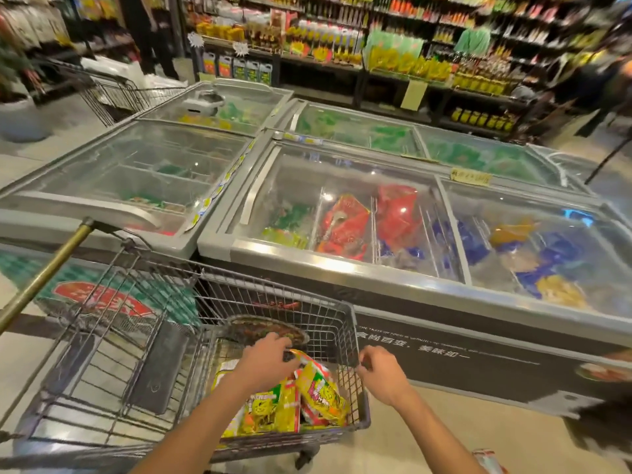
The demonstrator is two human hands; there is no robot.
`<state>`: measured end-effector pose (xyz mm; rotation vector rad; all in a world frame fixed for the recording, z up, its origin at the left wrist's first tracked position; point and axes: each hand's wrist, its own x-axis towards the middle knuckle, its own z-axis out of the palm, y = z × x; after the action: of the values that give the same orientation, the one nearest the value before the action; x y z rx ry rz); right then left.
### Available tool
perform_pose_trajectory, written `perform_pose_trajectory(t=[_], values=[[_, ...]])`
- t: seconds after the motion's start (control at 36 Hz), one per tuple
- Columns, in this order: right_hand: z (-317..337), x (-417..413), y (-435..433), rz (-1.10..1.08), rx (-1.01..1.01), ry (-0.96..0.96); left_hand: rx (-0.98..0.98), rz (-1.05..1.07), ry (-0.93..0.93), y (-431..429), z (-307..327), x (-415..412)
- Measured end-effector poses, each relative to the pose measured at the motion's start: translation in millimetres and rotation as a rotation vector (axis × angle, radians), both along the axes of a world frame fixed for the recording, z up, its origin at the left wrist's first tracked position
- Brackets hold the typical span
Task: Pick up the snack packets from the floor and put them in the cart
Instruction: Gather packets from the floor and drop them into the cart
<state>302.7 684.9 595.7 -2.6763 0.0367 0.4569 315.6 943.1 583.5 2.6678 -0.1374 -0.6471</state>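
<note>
Head view: left hand (265,359) grips snack packets (318,391), right hand (384,374) pinches cart (349,336); freezer (478,378): 食尚百变.

Bright, even light falls from overhead, leaving only soft, faint shadows on the pale floor (427,439). Small white glare spots and a shiny band sit on the curved glass lids of the grey chest freezers (342,266). The stocked store shelves (427,46) behind are smeared with blur, as is the far left. Wide-angle distortion bows straight lines toward the edges of the view. The yellow plastic snack packets (318,391) in the grey wire shopping cart (273,295) look sharpest.
</note>
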Motion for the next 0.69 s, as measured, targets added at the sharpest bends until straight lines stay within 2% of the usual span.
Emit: perform_pose_trajectory(t=[0.14,0.31,0.69], values=[[31.4,-6.2,-41.5,-0.05,0.031,-0.125,-0.119,-0.168,-0.132,-45.0,51.1,24.6],[67.9,-35.4,-109.8,-0.138,0.038,-0.249,-0.205,-0.388,-0.183,-120.4,96.6,37.2],[101.0,-169.5,-288.4,-0.487,0.013,-0.301,-0.118,-0.88,-0.316,-342.2,149.8,-12.8]])
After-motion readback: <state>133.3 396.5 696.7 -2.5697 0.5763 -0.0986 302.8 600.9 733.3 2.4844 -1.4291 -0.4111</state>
